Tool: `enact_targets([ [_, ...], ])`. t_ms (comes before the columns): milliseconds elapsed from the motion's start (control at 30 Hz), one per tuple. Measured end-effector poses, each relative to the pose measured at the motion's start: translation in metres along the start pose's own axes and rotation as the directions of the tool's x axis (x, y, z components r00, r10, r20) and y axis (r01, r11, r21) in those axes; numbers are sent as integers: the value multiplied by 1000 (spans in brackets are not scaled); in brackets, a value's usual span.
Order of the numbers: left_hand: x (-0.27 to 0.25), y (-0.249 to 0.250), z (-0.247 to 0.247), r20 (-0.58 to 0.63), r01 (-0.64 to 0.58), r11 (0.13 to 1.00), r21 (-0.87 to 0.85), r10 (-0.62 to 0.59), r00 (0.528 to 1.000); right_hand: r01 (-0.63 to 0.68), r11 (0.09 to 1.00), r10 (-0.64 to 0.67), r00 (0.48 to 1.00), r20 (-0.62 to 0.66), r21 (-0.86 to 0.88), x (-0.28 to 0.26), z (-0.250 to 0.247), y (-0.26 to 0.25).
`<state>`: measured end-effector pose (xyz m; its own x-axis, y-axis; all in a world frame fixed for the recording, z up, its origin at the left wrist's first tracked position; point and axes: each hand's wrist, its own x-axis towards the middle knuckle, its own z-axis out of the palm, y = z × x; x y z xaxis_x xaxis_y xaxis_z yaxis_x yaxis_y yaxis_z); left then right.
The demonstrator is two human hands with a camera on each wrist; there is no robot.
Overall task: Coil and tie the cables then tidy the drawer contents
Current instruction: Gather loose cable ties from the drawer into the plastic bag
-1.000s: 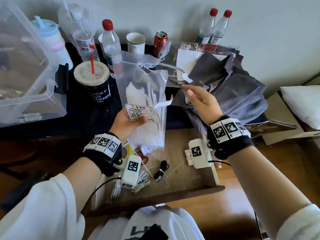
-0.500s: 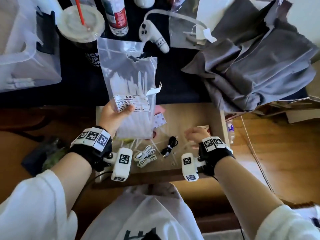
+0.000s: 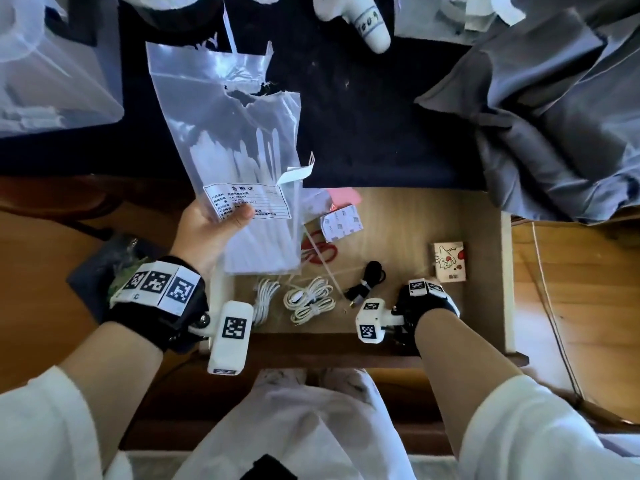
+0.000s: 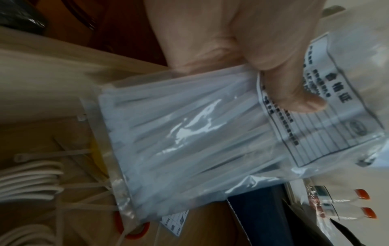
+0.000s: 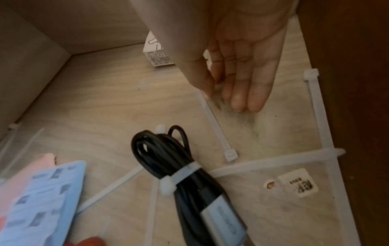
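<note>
My right hand [image 5: 235, 55] is down inside the drawer [image 3: 485, 271] with its fingers [image 5: 255, 93] held straight and close together, tips touching the drawer floor, thumb brushing the thin end of a loose zip tie [image 5: 216, 129]. Nothing is gripped yet. I judge the risk here is simple: flat ties on smooth wood are hard to lift, so the fingers may skid the strap away instead of pinching it, or push it under the tied black cable [image 5: 181, 168] just beyond the fingertips. More loose ties [image 5: 315, 108] cross each other beside the drawer front, and I could drag several at once and tangle them.

My left hand [image 3: 207, 233] holds the bag of zip ties [image 3: 239, 161] above the drawer's left part, thumb pressed on its label, fingers curled behind. The bag's torn top is open and it hangs tilted; if I tip it further while feeding a tie in, I expect the contents could slide out over the white coiled cables [image 3: 308, 299] lying below that hand.

The wrist camera block on my right arm sits close to the black cable and could knock it.
</note>
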<state>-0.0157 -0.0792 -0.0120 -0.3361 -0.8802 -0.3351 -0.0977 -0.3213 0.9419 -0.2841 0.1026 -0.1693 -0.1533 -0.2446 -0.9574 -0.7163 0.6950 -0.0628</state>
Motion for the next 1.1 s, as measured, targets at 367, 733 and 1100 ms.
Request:
enact_targets([
  [367,-3,-8,4,-23,20,1000,-16,-21,1000,-200,980,193,954,-231,-5,-83,-21,-34],
  [733,-11,-12,-5,-57,21,1000,-23,-22,998,-65,951,121,978,-170,301,119,12,47],
  [1100,-18,-16,-19,-90,29,997,-71,-35,995,-245,952,277,946,-169,185,-56,-7,-46],
])
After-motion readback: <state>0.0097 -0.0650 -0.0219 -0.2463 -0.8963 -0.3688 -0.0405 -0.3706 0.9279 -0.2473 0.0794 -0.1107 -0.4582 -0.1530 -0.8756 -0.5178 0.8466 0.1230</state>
